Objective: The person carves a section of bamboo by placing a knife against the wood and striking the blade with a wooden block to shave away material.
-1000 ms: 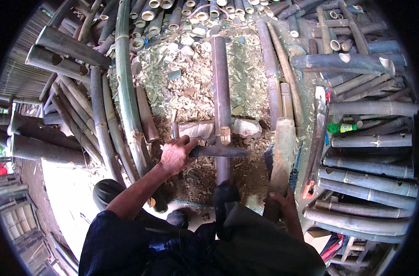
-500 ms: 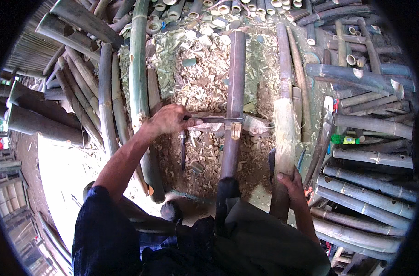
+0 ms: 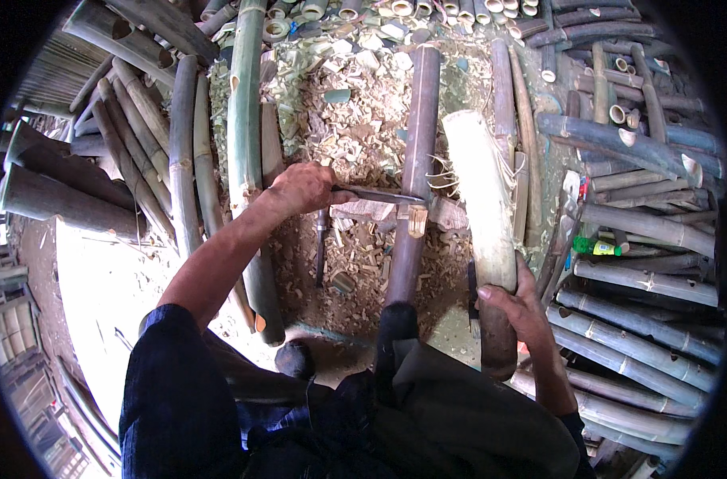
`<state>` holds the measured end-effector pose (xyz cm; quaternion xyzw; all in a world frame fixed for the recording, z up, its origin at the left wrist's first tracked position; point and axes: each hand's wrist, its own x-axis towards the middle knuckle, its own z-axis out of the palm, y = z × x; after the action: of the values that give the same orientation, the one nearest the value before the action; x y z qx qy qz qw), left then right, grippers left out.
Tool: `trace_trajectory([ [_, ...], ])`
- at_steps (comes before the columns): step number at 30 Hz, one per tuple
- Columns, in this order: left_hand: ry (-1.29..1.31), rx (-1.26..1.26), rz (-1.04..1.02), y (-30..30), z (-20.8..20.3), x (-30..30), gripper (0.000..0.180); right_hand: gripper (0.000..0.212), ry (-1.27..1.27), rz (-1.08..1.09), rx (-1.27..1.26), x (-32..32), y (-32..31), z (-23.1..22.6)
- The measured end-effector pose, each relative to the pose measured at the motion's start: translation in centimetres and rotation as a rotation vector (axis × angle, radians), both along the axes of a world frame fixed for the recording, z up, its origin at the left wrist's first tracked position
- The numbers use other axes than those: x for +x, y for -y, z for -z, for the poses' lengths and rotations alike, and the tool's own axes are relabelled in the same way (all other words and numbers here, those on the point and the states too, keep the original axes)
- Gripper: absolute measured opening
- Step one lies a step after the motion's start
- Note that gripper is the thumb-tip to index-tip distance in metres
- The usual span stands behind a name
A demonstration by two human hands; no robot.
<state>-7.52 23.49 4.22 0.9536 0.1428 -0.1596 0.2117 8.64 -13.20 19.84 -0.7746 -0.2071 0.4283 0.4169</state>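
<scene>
Chip-strewn ground [image 3: 362,310] surrounds a bamboo pole [image 3: 418,156] whose pale notch [image 3: 417,223] is opened but seems unfinished, the left hand [image 3: 306,188] gripping a blade [image 3: 381,195], the right hand [image 3: 520,300] a club [image 3: 485,188].

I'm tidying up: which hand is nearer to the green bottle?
Right. The right hand grips the bamboo tube, left of the green bottle and lower in view; the left hand, holding the blade, is farther to its left.

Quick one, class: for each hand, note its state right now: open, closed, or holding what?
Left hand: closed, holding a knife.
Right hand: closed, holding a partly shaved bamboo piece.
</scene>
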Motion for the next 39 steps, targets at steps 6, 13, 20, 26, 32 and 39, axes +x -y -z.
trace_trajectory([
  [6,-0.209,0.077,-0.045,0.1,-1.8,0.0,0.075,0.072,0.385,-0.100,0.047,-0.4,-4.3,-0.5],
  [13,-0.125,-0.037,0.055,-0.3,-0.1,1.9,0.080,0.082,0.378,-0.541,-0.446,4.8,-8.2,-0.7],
  [20,-0.120,-0.076,0.045,-1.9,1.4,0.5,0.084,0.066,0.495,-0.011,0.267,5.0,-12.6,-5.8],
  [26,-0.135,-0.152,0.108,-2.2,3.0,2.6,0.081,0.077,0.422,-0.537,-0.470,4.1,-11.0,2.4],
  [32,-0.165,-0.234,0.093,-2.9,3.1,0.9,0.080,0.083,0.249,-0.151,0.042,5.7,-14.3,-7.3],
  [39,-0.220,-0.342,0.111,-2.2,3.4,2.2,0.076,0.076,0.425,-0.524,-0.281,2.1,-10.1,4.1],
])
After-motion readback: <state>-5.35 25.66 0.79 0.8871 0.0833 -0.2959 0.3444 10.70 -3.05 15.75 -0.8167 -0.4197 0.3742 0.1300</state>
